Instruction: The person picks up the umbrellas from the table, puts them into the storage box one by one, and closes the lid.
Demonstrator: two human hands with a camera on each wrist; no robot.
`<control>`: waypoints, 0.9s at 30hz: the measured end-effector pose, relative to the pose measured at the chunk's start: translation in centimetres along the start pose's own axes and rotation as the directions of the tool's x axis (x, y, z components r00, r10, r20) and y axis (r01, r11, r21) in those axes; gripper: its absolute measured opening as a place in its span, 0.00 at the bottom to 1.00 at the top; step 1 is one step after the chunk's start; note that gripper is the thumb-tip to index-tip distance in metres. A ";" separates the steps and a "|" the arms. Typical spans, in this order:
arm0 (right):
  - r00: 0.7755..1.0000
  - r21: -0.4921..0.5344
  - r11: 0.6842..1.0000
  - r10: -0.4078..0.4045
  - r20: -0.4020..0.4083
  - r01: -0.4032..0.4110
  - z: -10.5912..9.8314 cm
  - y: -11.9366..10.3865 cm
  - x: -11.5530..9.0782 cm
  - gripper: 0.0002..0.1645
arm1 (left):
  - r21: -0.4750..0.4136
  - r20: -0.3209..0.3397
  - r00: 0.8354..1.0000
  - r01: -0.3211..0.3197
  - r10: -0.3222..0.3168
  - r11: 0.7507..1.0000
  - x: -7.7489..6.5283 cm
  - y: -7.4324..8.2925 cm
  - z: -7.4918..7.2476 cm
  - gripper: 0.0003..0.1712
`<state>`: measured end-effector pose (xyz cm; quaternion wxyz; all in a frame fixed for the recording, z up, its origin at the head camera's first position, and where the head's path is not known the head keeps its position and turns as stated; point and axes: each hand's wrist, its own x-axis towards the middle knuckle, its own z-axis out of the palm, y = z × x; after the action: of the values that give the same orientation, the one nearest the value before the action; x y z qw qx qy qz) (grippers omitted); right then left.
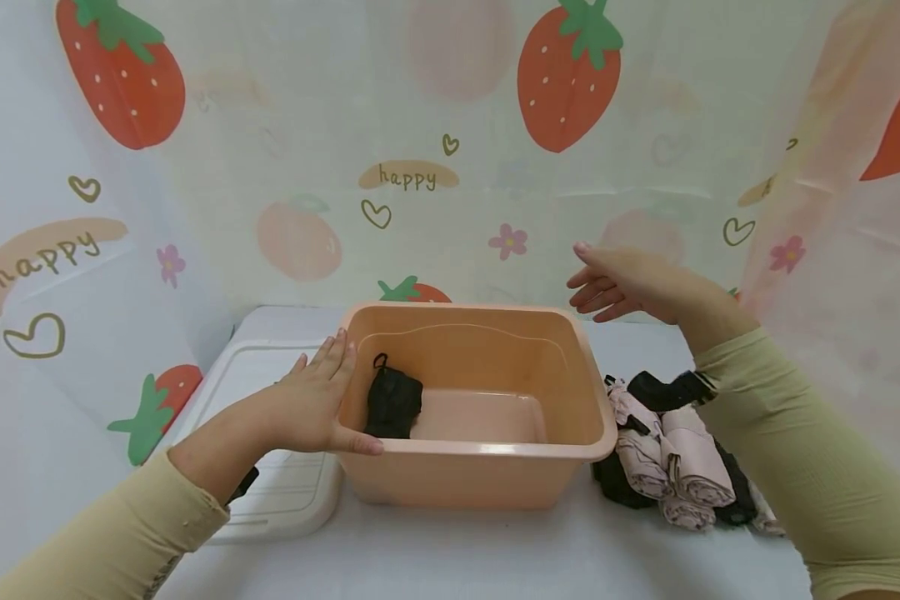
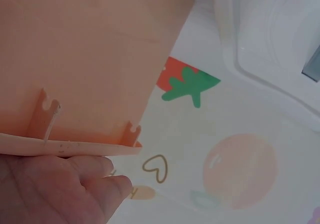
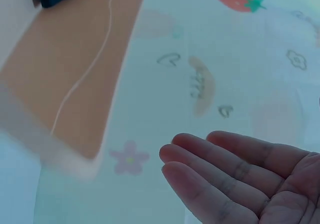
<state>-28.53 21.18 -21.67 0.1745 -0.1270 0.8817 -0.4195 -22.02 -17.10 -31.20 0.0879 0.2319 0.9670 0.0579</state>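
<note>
A peach plastic storage bin stands on the table, with a folded black cloth pouch with a small loop lying inside at its left end. My left hand rests on the bin's left rim, fingers straight and the thumb along the front corner. In the left wrist view, the fingers lie right at the rim's outer edge. My right hand is raised beyond the bin's back right corner, palm inward, holding nothing. The right wrist view shows its fingers extended, apart from the bin.
A white lid lies left of the bin, partly behind the left forearm. Right of the bin is a pile of pink rolled cloth bundles and several black ones, partly hidden by the right sleeve. A strawberry-printed curtain surrounds the table.
</note>
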 end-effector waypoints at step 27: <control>0.970 0.067 0.970 0.237 -0.052 -0.234 -7.4 15.7 -9.4 0.48 | -0.016 0.003 1.000 -0.001 0.001 1.000 -0.2 0.3 -0.2 0.80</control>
<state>-24.35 39.50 -27.74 0.2005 -0.0036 0.8822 -0.4260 -21.78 -16.96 -30.98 0.0910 0.2318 0.9663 0.0656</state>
